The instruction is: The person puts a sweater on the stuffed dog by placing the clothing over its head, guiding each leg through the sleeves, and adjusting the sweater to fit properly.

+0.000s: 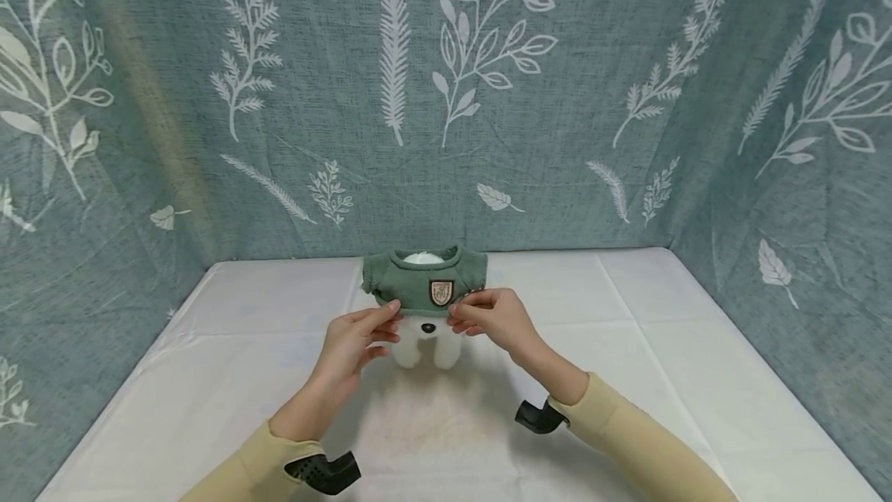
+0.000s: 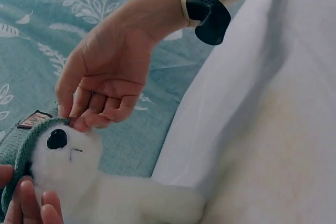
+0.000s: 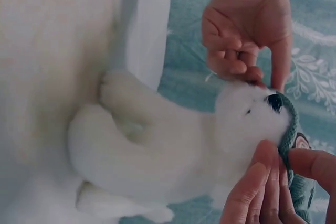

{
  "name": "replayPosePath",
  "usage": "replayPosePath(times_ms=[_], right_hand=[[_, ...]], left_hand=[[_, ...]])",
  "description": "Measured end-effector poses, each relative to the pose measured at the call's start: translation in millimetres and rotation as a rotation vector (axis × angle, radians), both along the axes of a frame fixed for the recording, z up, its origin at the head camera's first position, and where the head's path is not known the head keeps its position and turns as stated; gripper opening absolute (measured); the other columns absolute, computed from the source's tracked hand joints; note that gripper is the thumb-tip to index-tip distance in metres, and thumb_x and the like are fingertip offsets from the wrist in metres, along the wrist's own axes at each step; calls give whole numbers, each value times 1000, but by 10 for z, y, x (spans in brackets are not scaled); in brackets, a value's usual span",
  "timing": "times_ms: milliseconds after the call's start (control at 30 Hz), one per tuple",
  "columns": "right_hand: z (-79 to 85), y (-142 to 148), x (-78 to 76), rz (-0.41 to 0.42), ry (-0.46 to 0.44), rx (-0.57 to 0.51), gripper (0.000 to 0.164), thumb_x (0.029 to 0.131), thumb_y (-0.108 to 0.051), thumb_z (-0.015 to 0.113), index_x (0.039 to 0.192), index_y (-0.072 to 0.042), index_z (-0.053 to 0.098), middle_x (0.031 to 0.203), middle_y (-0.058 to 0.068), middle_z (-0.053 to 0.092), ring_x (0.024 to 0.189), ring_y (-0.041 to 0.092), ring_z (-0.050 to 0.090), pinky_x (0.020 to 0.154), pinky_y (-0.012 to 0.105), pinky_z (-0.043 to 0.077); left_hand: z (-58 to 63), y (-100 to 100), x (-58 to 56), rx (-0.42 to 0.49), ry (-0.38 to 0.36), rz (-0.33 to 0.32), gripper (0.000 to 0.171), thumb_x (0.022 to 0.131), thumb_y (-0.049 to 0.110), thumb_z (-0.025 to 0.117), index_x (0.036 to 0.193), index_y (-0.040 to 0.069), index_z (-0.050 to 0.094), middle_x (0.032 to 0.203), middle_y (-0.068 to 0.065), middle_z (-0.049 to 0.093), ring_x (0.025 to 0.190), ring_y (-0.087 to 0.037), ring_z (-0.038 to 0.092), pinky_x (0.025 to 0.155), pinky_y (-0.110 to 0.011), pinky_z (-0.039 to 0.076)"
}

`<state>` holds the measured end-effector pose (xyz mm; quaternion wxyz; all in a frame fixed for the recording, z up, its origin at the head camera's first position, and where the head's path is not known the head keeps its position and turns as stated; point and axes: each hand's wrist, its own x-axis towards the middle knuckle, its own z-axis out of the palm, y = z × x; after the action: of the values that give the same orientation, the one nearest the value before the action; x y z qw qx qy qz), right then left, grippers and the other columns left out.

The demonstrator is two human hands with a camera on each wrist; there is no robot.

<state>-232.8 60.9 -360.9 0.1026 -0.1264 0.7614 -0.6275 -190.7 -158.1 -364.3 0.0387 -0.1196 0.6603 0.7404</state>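
Observation:
A green knit doll sweater (image 1: 407, 287) with a shield badge (image 1: 441, 293) sits over the head of a white plush bear (image 1: 407, 353). Its hem crosses just above the bear's black nose (image 1: 428, 328), and a bit of white shows in the neck opening. My left hand (image 1: 351, 339) pinches the hem on the left between thumb and fingers. On the right, near the badge, my right hand (image 1: 500, 322) pinches the same hem. In the right wrist view the bear's body and limbs (image 3: 152, 156) are bare white plush. The bear's eyes are hidden.
A white cloth (image 1: 592, 308) with fold creases covers the table. Blue-green curtains (image 1: 313, 99) with white leaf prints hang at the back and both sides. Black wrist cameras (image 1: 327, 475) are worn at the beige sleeves (image 1: 634, 440).

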Motion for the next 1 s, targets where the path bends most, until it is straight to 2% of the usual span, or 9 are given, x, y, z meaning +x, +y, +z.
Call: replayPosePath(times_ms=[133, 233, 367, 467, 600, 733, 900, 1000], right_hand=[[-25, 17, 29, 19, 53, 0, 21, 88, -17, 65, 97, 1, 71, 87, 12, 73, 76, 16, 71, 76, 41, 57], [-38, 35, 39, 29, 78, -6, 22, 88, -17, 65, 98, 2, 70, 89, 14, 73, 78, 17, 71, 74, 36, 58], [-48, 65, 54, 48, 82, -38, 23, 89, -16, 65, 100, 4, 68, 93, 16, 73, 83, 19, 72, 77, 35, 58], [-60, 91, 59, 60, 72, -78, 24, 88, -15, 66, 102, 5, 67, 94, 16, 72, 86, 19, 72, 81, 38, 57], [-84, 127, 60, 60, 73, -109, 21, 87, -10, 66, 99, 7, 67, 91, 12, 73, 88, 24, 71, 82, 38, 56], [-110, 159, 57, 64, 110, -94, 17, 85, -8, 67, 94, 7, 68, 86, 10, 73, 85, 26, 71, 82, 38, 56], [-148, 207, 52, 84, 173, -29, 17, 83, -12, 69, 91, 3, 69, 81, 5, 72, 76, 12, 68, 83, 44, 54], [-183, 236, 38, 115, 203, -2, 15, 83, -11, 69, 90, 3, 69, 79, 1, 69, 75, 8, 67, 79, 42, 55]], left_hand=[[-14, 7, 9, 56, 14, -18, 13, 88, 27, 68, 85, 14, 68, 71, 7, 65, 77, -10, 68, 73, -27, 54], [-36, 2, 15, 93, 44, -50, 8, 92, 19, 63, 86, 14, 65, 77, 6, 66, 83, -10, 68, 84, -29, 53], [-53, -7, 30, 168, 69, -68, 11, 93, 11, 59, 82, 13, 59, 85, 5, 64, 89, -10, 66, 96, -30, 49], [-62, -13, 42, 209, 80, -61, 17, 92, 8, 59, 76, 12, 57, 86, 2, 60, 92, -11, 65, 98, -28, 47], [-83, -19, 60, 189, 111, -70, 22, 91, 5, 59, 71, 12, 57, 85, 2, 56, 91, -10, 63, 94, -25, 48], [-108, -35, 75, 163, 152, -80, 23, 90, 3, 60, 69, 13, 57, 83, 2, 56, 88, -10, 62, 93, -24, 49], [-142, -59, 90, 121, 186, -109, 23, 88, 2, 61, 69, 15, 59, 80, 5, 59, 86, -9, 62, 92, -23, 48], [-176, -71, 91, 95, 205, -120, 22, 87, 2, 62, 70, 16, 59, 76, 5, 58, 84, -9, 60, 91, -23, 48]])
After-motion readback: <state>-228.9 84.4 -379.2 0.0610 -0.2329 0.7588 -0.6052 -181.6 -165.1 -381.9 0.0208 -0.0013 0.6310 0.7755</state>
